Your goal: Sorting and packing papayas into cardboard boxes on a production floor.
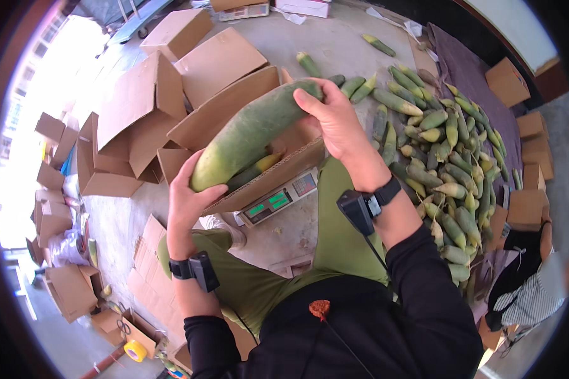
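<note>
I hold a long green radish (253, 129) between both hands, slanting over an open cardboard box (297, 165). My left hand (193, 196) cups its paler lower-left end, with the fingers behind it and the thumb in front. My right hand (335, 117) grips the darker upper-right end, thumb on top. At least one more radish (256, 174) lies in the box under the held one. The box stands on a weighing scale (278, 201) with lit green displays. Much of the box's inside is hidden behind the radish and my hands.
A large radish pile (452, 164) spreads on my right, beside a purple cloth (458, 69). Open cardboard boxes (129, 114) stand at the left and far left. Flattened cardboard (146, 278) and yellow tape (134, 350) lie lower left. Another person (531, 290) is at the right edge.
</note>
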